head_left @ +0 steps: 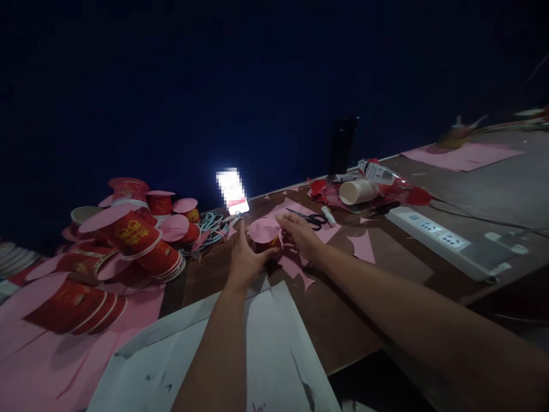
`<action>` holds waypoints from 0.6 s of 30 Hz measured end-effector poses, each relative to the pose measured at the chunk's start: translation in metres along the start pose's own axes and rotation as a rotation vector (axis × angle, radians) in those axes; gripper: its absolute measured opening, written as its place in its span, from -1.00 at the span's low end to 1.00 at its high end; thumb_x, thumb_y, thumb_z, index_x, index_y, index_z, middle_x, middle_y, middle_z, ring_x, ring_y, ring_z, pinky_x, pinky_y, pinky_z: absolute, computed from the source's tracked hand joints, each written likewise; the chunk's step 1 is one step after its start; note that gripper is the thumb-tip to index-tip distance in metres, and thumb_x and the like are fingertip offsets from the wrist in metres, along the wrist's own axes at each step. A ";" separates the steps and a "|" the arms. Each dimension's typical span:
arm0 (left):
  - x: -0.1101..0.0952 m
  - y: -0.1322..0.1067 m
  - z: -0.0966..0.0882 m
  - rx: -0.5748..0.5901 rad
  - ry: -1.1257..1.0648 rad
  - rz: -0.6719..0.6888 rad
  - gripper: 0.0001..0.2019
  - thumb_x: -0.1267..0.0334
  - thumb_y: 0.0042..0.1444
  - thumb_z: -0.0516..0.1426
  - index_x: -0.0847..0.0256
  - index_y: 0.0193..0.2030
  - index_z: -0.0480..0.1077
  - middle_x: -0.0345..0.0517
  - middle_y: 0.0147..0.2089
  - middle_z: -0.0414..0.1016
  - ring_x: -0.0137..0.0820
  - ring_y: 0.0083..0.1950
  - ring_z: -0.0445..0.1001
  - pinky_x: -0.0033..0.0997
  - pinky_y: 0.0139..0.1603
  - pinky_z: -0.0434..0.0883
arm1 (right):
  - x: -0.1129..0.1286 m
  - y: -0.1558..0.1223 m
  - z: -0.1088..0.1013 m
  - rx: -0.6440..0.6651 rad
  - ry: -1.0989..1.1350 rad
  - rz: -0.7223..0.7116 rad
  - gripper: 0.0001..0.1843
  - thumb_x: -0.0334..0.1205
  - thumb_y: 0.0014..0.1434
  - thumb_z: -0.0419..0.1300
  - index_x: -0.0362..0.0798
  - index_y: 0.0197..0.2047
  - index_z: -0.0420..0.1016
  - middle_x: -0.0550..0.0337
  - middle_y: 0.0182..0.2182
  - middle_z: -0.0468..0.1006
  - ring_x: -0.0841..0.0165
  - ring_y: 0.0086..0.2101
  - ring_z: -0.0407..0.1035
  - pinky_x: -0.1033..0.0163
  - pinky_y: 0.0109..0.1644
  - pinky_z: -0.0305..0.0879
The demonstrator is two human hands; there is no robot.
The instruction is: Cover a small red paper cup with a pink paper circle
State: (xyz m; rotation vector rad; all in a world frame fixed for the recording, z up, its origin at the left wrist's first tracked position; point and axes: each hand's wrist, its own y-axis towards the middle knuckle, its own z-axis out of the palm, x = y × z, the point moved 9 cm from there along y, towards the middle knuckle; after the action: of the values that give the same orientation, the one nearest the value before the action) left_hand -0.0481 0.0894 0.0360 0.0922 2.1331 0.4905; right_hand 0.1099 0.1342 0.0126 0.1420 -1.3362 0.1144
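- The brown tabletop [330,326] slants away, with its far edge running up to the right; its near edge falls off beyond the right forearm, and the widest room to move lies between that edge and the pink scraps
- White cardboard [278,337] covers the near middle, under the left forearm, so room there is taken up
- A heap of red cups [132,232] with pink paper tops crowds the left, some lying on their sides, perhaps pushed there to keep the middle usable
- The power strip [433,237] lies at the right, well apart from both hands
- A dark bottle [342,146] stands by the far edge, seemingly out of reach of elbows
- The left hand [245,258] grasps a small red cup [270,242] in the middle, thumb on its near side, probably to steady it
- The right hand [301,237] has its fingertips drawn together at the right edge of the pink disc [262,229] atop that cup; I cannot tell whether they pinch the paper
- Scissors [315,220] and a glue stick [329,216] lie just beyond the right hand, likely for easy reach
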 end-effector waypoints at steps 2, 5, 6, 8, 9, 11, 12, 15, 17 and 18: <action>-0.007 -0.002 -0.008 -0.038 0.077 0.033 0.14 -0.05 -0.27 0.35 0.15 0.41 -0.14 0.23 0.36 0.05 0.02 0.36 0.06 0.09 0.30 0.10 | 0.019 -0.002 -0.011 -0.119 -0.113 -0.170 -0.61 0.13 0.09 0.19 -0.02 -0.18 0.39 0.24 -0.39 0.44 0.44 -0.43 0.33 0.32 -0.40 0.32; -0.029 -0.009 -0.015 -0.092 0.223 0.171 0.11 -0.15 -0.15 0.27 0.14 0.43 -0.25 0.20 0.42 -0.10 0.02 0.42 -0.11 0.12 0.35 -0.06 | 0.051 -0.014 -0.012 -0.205 -0.388 -0.480 -0.56 0.04 0.20 0.10 -0.02 0.06 0.37 0.05 -0.05 0.46 0.30 -0.08 0.36 0.13 -0.01 0.33; -0.035 -0.011 -0.014 -0.092 0.275 0.219 0.08 -0.17 -0.11 0.23 0.15 0.43 -0.25 0.20 0.43 -0.11 0.00 0.43 -0.14 0.12 0.36 -0.11 | 0.060 -0.021 -0.006 -0.192 -0.495 -0.578 -0.55 0.01 0.24 0.07 -0.01 0.12 0.35 0.03 0.04 0.43 0.26 0.02 0.31 0.07 0.10 0.26; -0.045 -0.015 -0.009 -0.069 0.367 0.283 0.01 -0.18 -0.03 0.18 0.18 0.42 -0.24 0.19 0.44 -0.11 -0.03 0.44 -0.19 0.11 0.37 -0.18 | 0.071 -0.033 0.008 -0.138 -0.688 -0.730 -0.56 -0.04 0.28 0.02 0.05 0.19 0.33 0.07 0.16 0.36 0.24 0.15 0.20 0.01 0.24 0.09; -0.047 -0.015 -0.007 -0.051 0.403 0.299 -0.02 -0.18 0.00 0.15 0.19 0.42 -0.23 0.20 0.44 -0.11 -0.04 0.45 -0.20 0.11 0.37 -0.20 | 0.074 -0.037 0.015 -0.105 -0.764 -0.772 -0.56 -0.06 0.30 0.00 0.08 0.20 0.32 0.12 0.19 0.34 0.25 0.19 0.16 0.01 0.27 0.03; -0.049 -0.016 -0.002 -0.020 0.451 0.319 -0.07 -0.16 0.05 0.11 0.21 0.42 -0.20 0.20 0.43 -0.10 -0.05 0.45 -0.23 0.10 0.37 -0.21 | 0.073 -0.042 0.024 -0.050 -0.871 -0.793 -0.55 -0.07 0.32 -0.04 0.11 0.23 0.30 0.19 0.23 0.31 0.27 0.22 0.13 0.03 0.30 -0.02; -0.048 -0.015 -0.001 -0.010 0.470 0.326 -0.09 -0.16 0.06 0.10 0.23 0.42 -0.19 0.21 0.43 -0.09 -0.05 0.45 -0.24 0.10 0.37 -0.21 | 0.071 -0.042 0.027 -0.027 -0.908 -0.781 -0.55 -0.06 0.33 -0.06 0.12 0.24 0.29 0.21 0.23 0.31 0.28 0.23 0.12 0.03 0.30 -0.03; -0.045 -0.013 0.001 0.006 0.516 0.327 -0.07 -0.17 0.05 0.10 0.26 0.42 -0.20 0.23 0.43 -0.08 -0.04 0.45 -0.26 0.12 0.36 -0.24 | 0.061 -0.035 0.031 0.027 -0.986 -0.707 -0.52 -0.02 0.35 -0.13 0.11 0.26 0.27 0.21 0.21 0.34 0.25 0.23 0.12 -0.01 0.29 -0.04; -0.044 -0.013 0.003 0.020 0.540 0.329 -0.04 -0.16 0.03 0.12 0.27 0.42 -0.21 0.23 0.43 -0.10 -0.03 0.45 -0.26 0.13 0.36 -0.25 | 0.055 -0.031 0.031 0.053 -1.016 -0.655 -0.51 0.00 0.36 -0.16 0.11 0.26 0.27 0.21 0.20 0.35 0.24 0.23 0.13 -0.05 0.29 -0.06; -0.044 -0.013 0.004 0.031 0.548 0.335 -0.04 -0.15 0.02 0.13 0.27 0.42 -0.21 0.23 0.43 -0.11 -0.03 0.45 -0.26 0.14 0.36 -0.26 | 0.053 -0.030 0.031 0.059 -1.022 -0.640 -0.52 0.00 0.37 -0.17 0.12 0.26 0.27 0.22 0.20 0.35 0.24 0.23 0.14 -0.06 0.29 -0.08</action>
State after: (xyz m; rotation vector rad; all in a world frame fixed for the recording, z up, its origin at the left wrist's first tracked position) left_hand -0.0181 0.0676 0.0633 0.3743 2.6786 0.7426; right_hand 0.0970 0.0997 0.0700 0.7413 -2.2259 -0.5308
